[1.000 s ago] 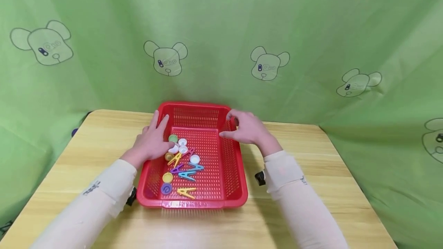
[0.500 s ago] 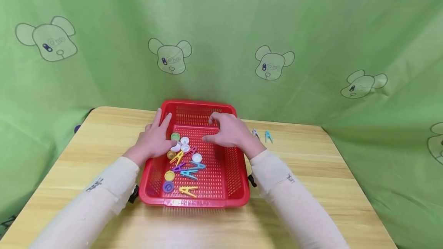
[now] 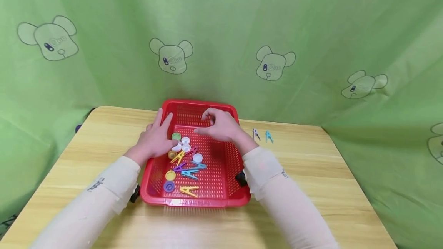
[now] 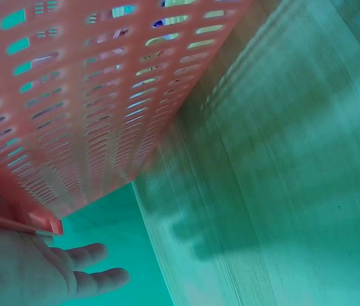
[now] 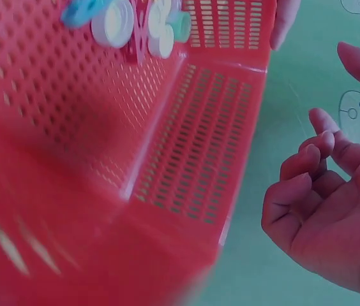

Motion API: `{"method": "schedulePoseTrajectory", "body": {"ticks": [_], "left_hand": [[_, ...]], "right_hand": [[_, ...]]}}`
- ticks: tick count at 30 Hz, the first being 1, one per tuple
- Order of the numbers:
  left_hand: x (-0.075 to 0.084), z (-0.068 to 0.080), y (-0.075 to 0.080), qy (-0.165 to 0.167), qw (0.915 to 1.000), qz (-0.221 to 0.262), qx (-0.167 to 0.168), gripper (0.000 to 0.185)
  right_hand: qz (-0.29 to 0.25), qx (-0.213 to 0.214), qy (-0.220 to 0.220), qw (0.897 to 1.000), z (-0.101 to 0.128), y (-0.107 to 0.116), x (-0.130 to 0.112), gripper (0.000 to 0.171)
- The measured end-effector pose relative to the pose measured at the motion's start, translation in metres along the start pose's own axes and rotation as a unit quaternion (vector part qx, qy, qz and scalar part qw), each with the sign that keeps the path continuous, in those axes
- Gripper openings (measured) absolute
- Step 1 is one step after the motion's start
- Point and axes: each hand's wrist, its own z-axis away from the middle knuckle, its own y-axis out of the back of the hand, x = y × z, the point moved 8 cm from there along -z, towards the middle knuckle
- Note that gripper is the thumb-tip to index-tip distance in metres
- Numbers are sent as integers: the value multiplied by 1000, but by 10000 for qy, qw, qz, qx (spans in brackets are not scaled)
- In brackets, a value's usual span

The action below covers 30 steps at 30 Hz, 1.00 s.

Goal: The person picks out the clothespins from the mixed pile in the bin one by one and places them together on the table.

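A red perforated plastic basket (image 3: 225,204) stands on the table, with bottle caps and clothespins lying mostly in its left half. My left hand (image 3: 154,141) rests on the basket's left rim, fingers stretched out and thumb inside above the white caps (image 3: 185,148). Over the basket's right half, my right hand (image 3: 223,126) hovers with bent fingers, thumb apart, holding nothing. Near the left hand lie a green cap (image 3: 176,136), a brown cap (image 3: 172,154), a pink clothespin (image 3: 193,150) and a yellow clothespin (image 3: 178,158). Blue clothespins (image 3: 189,174) and a purple cap (image 3: 169,186) are closer to the front.
On the wooden table (image 3: 304,172), right of the basket, lie a pale purple clothespin (image 3: 256,134) and a blue clothespin (image 3: 268,136). A green curtain (image 3: 221,30) with bear-like faces hangs behind the table. Black wrist devices (image 3: 241,178) sit under the sleeves.
My right hand has moved left from the basket's right rim to over its inside, bringing the two clothespins on the table into view. The left hand stays on the left rim.
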Motion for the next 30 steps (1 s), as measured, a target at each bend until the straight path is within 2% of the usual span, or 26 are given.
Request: {"method": "schedulePoseTrajectory", "body": {"ticks": [6,11,18,23,27,30], "left_hand": [[0,0,0,16,10000,28,-1,95],[-1,-2,0,20,10000,43,33,96],[-2,-1,-1,50,10000,58,-4,96],[-3,-2,-1,34,10000,13,40,96],[-2,-2,-1,27,10000,-28,59,96],[-2,-2,-1,60,10000,-54,42,96]], "right_hand": [[-569,55,-507,9971,-5,-19,17,41],[-619,-86,-801,9948,-9,-37,26,43],[-646,-465,-927,9925,-9,-56,32,26],[-500,-831,-1040,9898,-9,-63,38,18],[-160,-1094,-1005,9888,-9,-67,43,13],[128,-1307,-960,9867,-9,-73,46,15]]}}
